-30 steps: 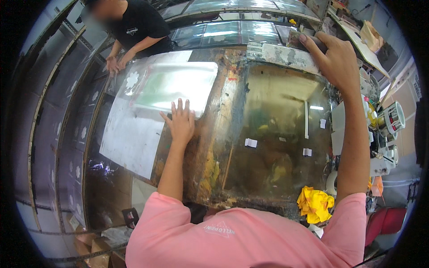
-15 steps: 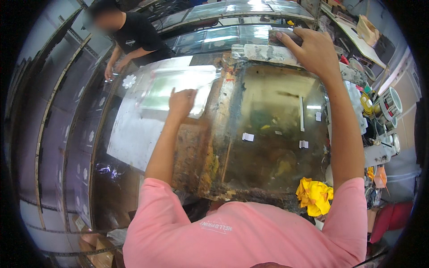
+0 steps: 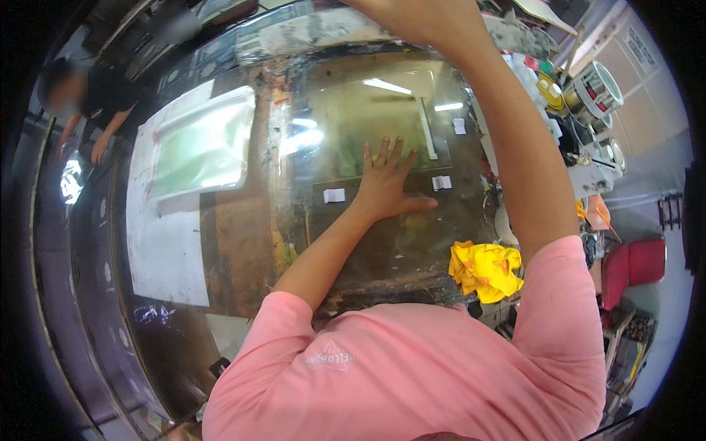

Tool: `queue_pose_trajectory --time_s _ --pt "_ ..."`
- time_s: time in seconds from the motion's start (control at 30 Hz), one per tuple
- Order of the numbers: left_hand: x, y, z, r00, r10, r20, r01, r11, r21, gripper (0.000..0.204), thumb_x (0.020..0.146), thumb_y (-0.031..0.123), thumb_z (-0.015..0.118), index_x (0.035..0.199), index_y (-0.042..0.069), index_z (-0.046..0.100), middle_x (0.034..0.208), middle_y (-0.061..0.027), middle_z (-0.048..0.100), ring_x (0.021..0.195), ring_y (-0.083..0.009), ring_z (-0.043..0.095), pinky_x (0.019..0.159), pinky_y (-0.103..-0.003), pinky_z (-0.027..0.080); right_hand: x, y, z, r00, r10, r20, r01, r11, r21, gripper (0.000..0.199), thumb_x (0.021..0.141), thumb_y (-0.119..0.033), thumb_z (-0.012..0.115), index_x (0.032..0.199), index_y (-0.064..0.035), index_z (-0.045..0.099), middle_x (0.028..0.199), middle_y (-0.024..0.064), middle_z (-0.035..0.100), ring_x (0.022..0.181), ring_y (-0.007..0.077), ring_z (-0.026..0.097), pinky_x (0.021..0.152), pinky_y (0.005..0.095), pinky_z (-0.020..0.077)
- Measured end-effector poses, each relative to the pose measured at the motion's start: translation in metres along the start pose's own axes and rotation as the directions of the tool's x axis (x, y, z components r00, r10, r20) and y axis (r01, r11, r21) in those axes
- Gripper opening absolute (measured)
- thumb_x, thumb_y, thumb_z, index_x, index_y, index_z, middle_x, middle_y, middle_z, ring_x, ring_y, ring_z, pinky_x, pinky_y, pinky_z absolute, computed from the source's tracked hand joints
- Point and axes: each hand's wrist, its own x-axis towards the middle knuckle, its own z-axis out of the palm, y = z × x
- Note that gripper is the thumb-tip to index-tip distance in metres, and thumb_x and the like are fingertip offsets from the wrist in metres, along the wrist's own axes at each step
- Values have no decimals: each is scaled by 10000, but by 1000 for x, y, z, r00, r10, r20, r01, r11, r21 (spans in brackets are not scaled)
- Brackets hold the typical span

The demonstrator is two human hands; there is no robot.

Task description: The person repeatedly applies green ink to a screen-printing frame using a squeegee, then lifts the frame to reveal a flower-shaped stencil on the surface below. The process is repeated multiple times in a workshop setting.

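My left hand (image 3: pixel 390 180) has its fingers spread flat at the near edge of a clear sheet (image 3: pixel 346 165) on the dark, stained worktop (image 3: pixel 360 257). Small folded white tabs lie near that edge, one left tab (image 3: pixel 334 195) and one right tab (image 3: pixel 441 183). A thin white strip (image 3: pixel 427 128) shows beside the sheet's right part. Raised at the top edge of the head view is my right hand (image 3: pixel 423 18); its fingers are cut off, so its hold is hidden. Below it runs a paint-smeared pale bar (image 3: pixel 316 35).
On the left, a stack of glossy clear sheets (image 3: pixel 206 143) rests on white paper (image 3: pixel 165 250). A crumpled yellow cloth (image 3: pixel 485 270) sits at the near right corner. Cans (image 3: pixel 592 92) crowd the right side. Another person (image 3: pixel 95 95) works at the far left, beside racks.
My left hand has moved right, from the stack of clear sheets to the worktop, and its fingers have spread. A clear sheet now lies there. My view has shifted, leaving my right fingers out of the picture.
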Motion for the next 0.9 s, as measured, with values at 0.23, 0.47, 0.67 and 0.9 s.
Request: queue_pose_trajectory --time_s 0.23,0.47,0.67,0.9 --pt "3 33 7 1000 6 -12 -5 999 31 1271 738 1002 535 1622 91 479 1696 -252 368 1610 -465 251 1259 -751 -1 11 9 -1 1000 -28 1 28 999 -17 743 987 -651 539 818 27 792 807 279 739 823 437 743 839 516 572" --pt "-1 31 8 994 33 -101 -38 998 -51 1248 760 989 523 1605 71 492 1665 -264 402 1576 -485 301 1275 -726 25 26 10 2 1000 12 -29 -13 999 -45 733 960 -658 554 809 22 781 881 272 756 918 449 734 876 522 566" --pt "-1 32 15 987 68 -144 -80 994 -78 1208 799 959 521 1580 37 508 1640 -292 421 1557 -490 324 1288 -680 117 18 3 -3 999 23 -27 -24 998 -59 746 958 -679 562 811 20 780 890 278 753 909 450 726 864 535 555" --pt "-6 31 19 990 60 -125 -64 998 -27 1174 818 949 508 1535 21 559 1640 -292 423 1547 -483 355 1282 -633 211 8 -2 0 997 -11 -75 8 999 -37 736 975 -669 554 803 11 777 850 256 748 887 439 724 847 541 545"
